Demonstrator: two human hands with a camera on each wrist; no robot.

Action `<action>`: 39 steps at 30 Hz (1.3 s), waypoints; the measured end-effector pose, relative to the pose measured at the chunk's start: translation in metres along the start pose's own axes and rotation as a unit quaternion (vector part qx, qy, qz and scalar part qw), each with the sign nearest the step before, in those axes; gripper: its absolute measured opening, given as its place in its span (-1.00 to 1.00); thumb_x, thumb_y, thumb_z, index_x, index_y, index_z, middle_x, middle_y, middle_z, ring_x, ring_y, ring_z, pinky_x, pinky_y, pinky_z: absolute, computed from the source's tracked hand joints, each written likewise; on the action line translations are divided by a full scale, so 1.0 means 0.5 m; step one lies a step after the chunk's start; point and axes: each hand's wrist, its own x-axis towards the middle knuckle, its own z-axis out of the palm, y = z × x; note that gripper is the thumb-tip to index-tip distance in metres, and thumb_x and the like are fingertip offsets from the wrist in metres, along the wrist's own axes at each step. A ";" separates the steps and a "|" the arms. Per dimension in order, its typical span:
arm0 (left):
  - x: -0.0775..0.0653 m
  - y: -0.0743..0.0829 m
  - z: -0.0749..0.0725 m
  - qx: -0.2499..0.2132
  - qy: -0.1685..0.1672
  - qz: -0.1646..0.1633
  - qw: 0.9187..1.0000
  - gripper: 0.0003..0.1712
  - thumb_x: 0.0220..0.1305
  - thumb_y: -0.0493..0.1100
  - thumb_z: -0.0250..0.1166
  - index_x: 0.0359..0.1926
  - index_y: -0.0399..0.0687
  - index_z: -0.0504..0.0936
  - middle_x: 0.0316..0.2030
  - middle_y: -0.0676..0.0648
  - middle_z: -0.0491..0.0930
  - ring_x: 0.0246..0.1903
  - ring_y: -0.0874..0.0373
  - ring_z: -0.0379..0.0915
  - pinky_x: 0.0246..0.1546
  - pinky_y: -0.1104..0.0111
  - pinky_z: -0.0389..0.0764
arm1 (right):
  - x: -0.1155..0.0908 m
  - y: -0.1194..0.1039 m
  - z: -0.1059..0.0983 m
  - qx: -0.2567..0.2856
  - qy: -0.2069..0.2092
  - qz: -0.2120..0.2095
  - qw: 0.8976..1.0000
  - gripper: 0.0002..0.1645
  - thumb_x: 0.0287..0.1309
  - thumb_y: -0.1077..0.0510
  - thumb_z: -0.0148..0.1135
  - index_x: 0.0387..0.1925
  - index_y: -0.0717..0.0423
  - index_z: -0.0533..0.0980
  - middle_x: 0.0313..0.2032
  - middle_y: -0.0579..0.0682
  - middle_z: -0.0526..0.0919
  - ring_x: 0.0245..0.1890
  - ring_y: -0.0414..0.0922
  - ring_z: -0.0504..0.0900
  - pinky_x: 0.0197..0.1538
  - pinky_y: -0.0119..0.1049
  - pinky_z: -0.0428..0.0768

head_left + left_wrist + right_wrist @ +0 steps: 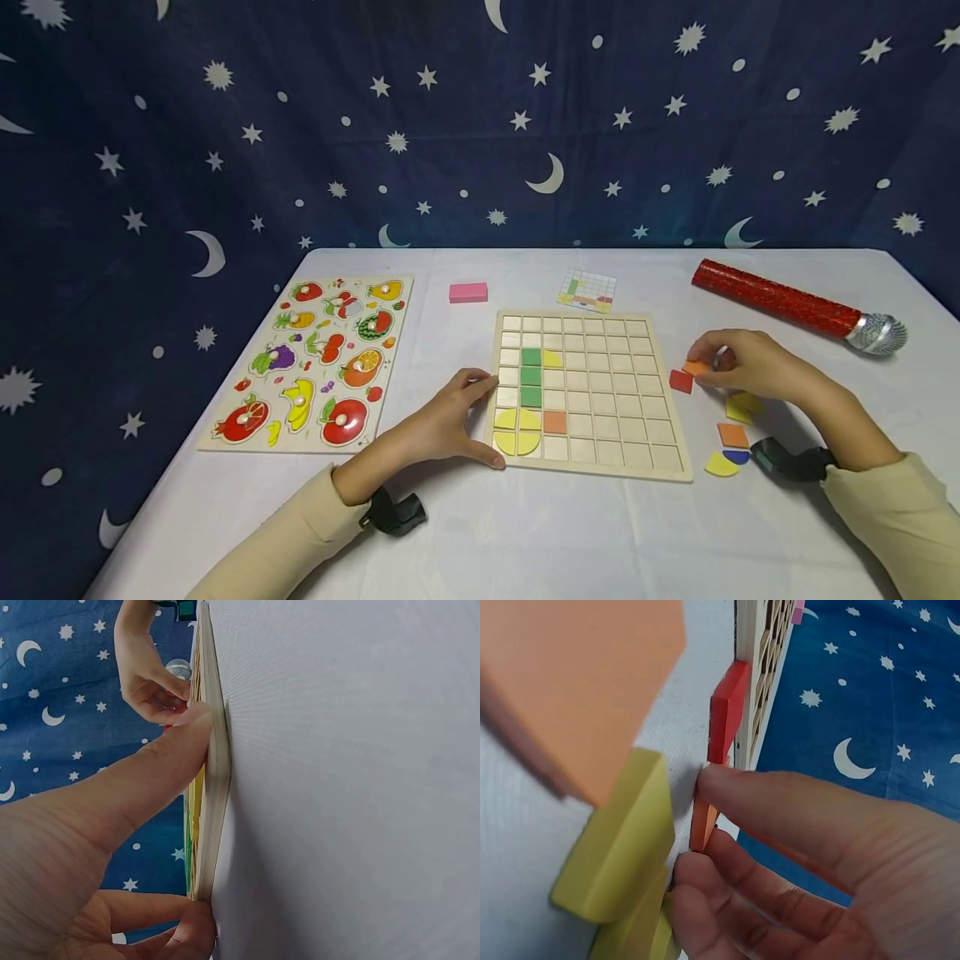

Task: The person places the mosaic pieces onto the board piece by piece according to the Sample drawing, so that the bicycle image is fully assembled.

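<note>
My left hand [442,421] rests against the left side of a wooden grid board [600,400], thumb at its near corner and fingers farther up the edge. On the board lie green squares [531,377], an orange square [555,422], a yellow piece [552,358] and yellow quarter circles forming a disc [528,442]. Right of the board, my right hand [742,362] pinches an orange piece [705,814] between thumb and fingers, close to the table. A red square [681,382] sits right beside that piece.
Yellow pieces [738,408], another orange piece [732,435] and a blue piece [737,457] lie near my right wrist. Behind the board are a pattern card [587,290] and a pink block [468,292]. A fruit puzzle [315,358] lies left, a red microphone [787,300] at back right.
</note>
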 end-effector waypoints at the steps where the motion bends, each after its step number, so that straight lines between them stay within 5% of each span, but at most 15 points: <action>1: 0.000 0.000 0.000 0.000 0.000 -0.001 1.000 0.24 -0.27 -0.07 0.68 0.38 -0.45 0.22 0.29 -0.26 0.20 0.23 -0.05 0.26 0.28 0.10 0.31 | 0.000 0.000 0.000 -0.001 0.001 0.000 1.000 -0.67 0.01 0.26 0.43 -0.15 0.27 0.58 -0.34 -0.02 0.61 -0.44 -0.11 0.40 -0.49 -0.38 0.44; 17: 0.001 -0.001 0.001 -0.002 0.001 -0.001 1.000 0.23 -0.27 -0.06 0.68 0.38 -0.44 0.23 0.30 -0.26 0.21 0.24 -0.05 0.25 0.29 0.10 0.30 | -0.005 -0.002 -0.012 -0.013 0.010 0.003 1.000 -0.51 -0.02 0.26 0.45 -0.04 0.43 0.56 -0.27 0.15 0.64 -0.42 -0.10 0.46 -0.49 -0.37 0.53; 39: 0.000 -0.001 0.001 -0.004 0.001 -0.007 1.000 0.23 -0.26 -0.07 0.68 0.39 -0.43 0.23 0.31 -0.27 0.20 0.26 -0.06 0.23 0.31 0.10 0.28 | -0.015 -0.072 0.014 -0.023 0.021 -0.058 0.998 -0.49 -0.07 0.26 0.50 -0.02 0.33 0.59 -0.28 0.01 0.62 -0.33 -0.12 0.52 -0.34 -0.41 0.55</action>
